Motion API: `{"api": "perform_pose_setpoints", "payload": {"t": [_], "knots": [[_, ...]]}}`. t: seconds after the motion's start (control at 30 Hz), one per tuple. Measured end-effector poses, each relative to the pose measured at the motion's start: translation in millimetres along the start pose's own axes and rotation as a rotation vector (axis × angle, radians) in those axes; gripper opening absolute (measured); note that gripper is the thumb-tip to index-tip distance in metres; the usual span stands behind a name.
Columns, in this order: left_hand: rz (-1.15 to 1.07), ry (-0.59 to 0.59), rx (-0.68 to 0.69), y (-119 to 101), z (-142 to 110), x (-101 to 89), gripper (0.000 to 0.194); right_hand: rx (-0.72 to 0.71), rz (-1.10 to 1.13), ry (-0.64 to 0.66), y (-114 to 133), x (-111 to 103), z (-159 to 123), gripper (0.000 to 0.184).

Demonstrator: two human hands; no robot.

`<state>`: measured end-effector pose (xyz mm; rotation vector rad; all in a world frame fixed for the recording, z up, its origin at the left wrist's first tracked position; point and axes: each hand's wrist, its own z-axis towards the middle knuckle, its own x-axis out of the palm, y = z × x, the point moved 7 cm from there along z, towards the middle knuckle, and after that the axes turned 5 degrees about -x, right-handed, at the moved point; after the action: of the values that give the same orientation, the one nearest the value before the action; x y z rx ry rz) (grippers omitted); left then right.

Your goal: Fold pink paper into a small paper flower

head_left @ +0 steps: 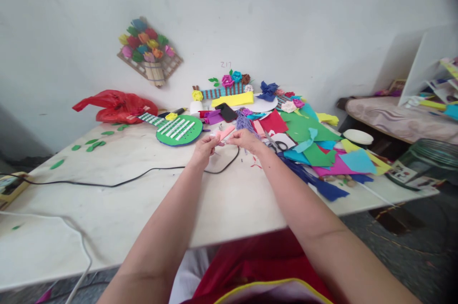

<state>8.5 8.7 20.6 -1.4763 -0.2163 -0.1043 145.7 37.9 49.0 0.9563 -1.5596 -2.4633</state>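
My left hand (206, 150) is closed, its thumb and fingers pinching a pink paper strip (226, 132) that slants up to the right. Close by on the right, my right hand (244, 140) is closed too, fingertips pressed together near the strip's lower end; what it pinches is too small to make out. Beyond the hands lie a bundle of purple yarn (244, 122) and a black phone (226, 112). A pair of scissors (277, 142) rests right of my right hand. Left of my hands lies a green paper guitar (181, 131) with white strips.
Coloured paper sheets (307, 132) are heaped on the right, beside a large glass jar (422, 163). A black cable (118, 184) crosses the white table (143, 218). A red plastic bag (121, 106) and a paper flower fence (223, 91) stand by the wall.
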Motion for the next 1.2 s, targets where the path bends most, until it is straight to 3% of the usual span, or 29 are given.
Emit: {"api": "perform_pose_setpoints", "payload": {"t": [0.2,0.47,0.67,0.87,1.2], "knots": [[-0.001,0.076,-0.045,1.8,-2.0,4.0,0.037,0.0,0.008,-0.057,-2.1,-1.9,1.2,0.03],[-0.026,0.055,-0.093,5.1,-2.7,2.5,0.041,-0.124,-0.038,-0.104,11.0,-2.3,3.0,0.022],[0.09,-0.008,-0.054,3.4,-1.6,-1.1,0.04,-0.144,-0.402,-0.223,28.0,-7.3,-1.6,0.016],[0.221,0.008,-0.007,1.0,-2.2,2.2,0.04,-0.163,-0.684,-0.232,43.0,-7.8,-5.8,0.017],[0.21,0.122,-0.05,4.0,-3.7,8.6,0.042,-0.131,-0.643,-0.202,29.6,-13.1,-1.9,0.021]]}}
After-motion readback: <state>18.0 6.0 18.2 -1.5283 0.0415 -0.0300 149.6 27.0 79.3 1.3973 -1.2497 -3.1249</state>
